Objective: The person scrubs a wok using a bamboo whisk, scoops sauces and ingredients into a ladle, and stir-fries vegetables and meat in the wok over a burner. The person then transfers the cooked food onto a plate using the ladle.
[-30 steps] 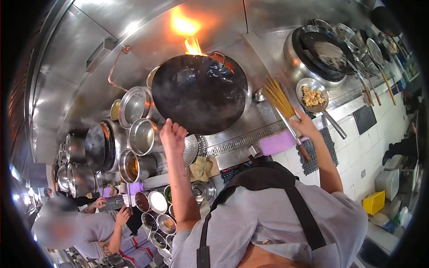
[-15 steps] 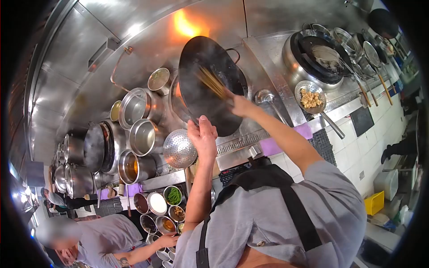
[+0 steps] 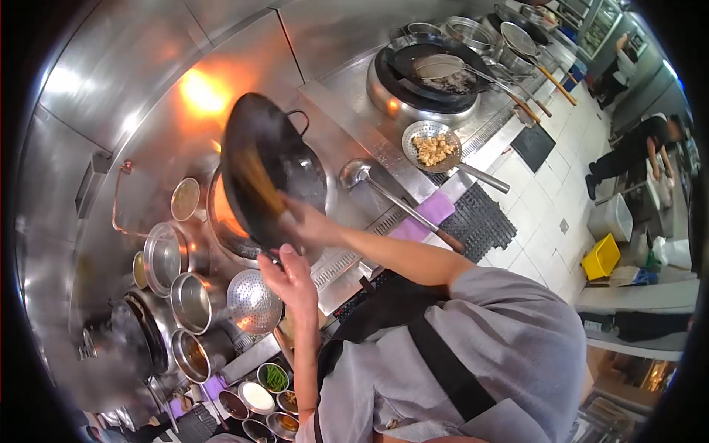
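A black wok (image 3: 247,129) is tipped steeply on its side over the lit burner, its inside facing right. My left hand (image 3: 290,277) is closed on the near edge of the wok, by a handle mostly hidden under the fingers. In my right hand (image 3: 310,224) is a bamboo wok brush (image 3: 257,177), blurred by motion, its bristles against the wok's inner surface. A ring handle (image 3: 299,122) sticks out from the wok's far rim. Orange flame (image 3: 225,207) shows beneath and behind the wok.
Right of the wok lies a ladle (image 3: 355,172). A perforated skimmer (image 3: 408,151) holds fried pieces (image 3: 433,150); behind it sits another wok (image 3: 439,70) with a strainer. Metal pots (image 3: 193,303) and a perforated ladle (image 3: 255,301) stand left. Co-workers (image 3: 646,151) are at right.
My view has swung right, so the wok and burner appear further left. The brush has moved within the wok and is more blurred. Both hands keep their hold.
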`<act>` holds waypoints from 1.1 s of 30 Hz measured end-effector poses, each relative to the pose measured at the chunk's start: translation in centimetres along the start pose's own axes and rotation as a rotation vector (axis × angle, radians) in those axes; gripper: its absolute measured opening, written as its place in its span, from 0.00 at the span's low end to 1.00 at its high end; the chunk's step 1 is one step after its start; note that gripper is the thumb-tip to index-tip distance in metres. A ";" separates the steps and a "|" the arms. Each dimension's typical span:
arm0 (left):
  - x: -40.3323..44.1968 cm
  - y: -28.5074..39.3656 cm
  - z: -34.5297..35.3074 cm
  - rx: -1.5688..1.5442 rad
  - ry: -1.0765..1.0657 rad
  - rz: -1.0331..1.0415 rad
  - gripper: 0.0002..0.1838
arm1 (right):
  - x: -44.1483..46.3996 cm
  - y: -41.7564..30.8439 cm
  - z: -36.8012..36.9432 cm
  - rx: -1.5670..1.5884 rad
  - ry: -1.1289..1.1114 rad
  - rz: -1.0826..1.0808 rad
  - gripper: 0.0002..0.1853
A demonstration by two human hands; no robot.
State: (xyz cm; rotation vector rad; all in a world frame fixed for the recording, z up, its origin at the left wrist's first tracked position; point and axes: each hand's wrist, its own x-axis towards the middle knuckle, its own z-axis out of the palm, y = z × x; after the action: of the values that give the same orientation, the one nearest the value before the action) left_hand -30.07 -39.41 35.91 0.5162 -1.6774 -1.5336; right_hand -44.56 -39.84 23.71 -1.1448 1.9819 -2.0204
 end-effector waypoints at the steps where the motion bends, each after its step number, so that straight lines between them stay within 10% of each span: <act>1: 0.4 1.1 0.4 -0.134 0.117 -0.081 0.11 | -1.2 -1.7 -2.0 -0.051 -0.214 0.122 0.39; 4: 1.6 0.3 -3.9 -0.306 0.172 -0.190 0.14 | -1.7 4.0 -11.4 -0.308 -0.780 0.362 0.42; 5: 2.1 -0.9 -6.0 -0.364 0.218 -0.239 0.19 | 0.5 -4.0 -16.0 -0.367 -0.645 0.786 0.29; 7: 2.3 -2.5 -9.5 -0.501 0.244 -0.303 0.20 | 2.0 4.5 -20.0 -0.545 -0.385 0.897 0.16; 10: 2.0 -5.7 -13.3 -0.784 0.277 -0.492 0.22 | 4.4 6.8 -25.7 -0.836 -0.174 0.429 0.46; 16: 1.4 -16.1 -8.1 -0.887 0.318 -0.566 0.16 | 9.6 -8.8 -15.8 -1.080 -0.754 0.282 0.41; 21: 3.2 -17.2 -3.3 -1.099 0.445 -0.822 0.08 | 13.8 -5.0 -11.0 -0.954 -1.443 0.053 0.42; 24: 1.0 -15.9 -4.4 -0.463 0.518 -0.752 0.07 | 22.7 2.8 -11.5 -1.133 -1.127 0.296 0.37; 28: 2.6 -12.0 -3.9 0.524 0.303 0.193 0.04 | 21.8 4.3 -4.5 -0.909 -0.079 0.109 0.27; 33: 3.7 -14.0 -2.4 1.086 -0.248 0.259 0.10 | 12.3 0.3 3.4 -0.827 -1.086 0.319 0.34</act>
State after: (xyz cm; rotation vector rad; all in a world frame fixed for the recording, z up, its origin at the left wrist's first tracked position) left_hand -33.44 -46.30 23.41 0.6127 -2.5894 -0.3978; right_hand -51.58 -49.38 28.38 -1.4197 2.0579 -0.1712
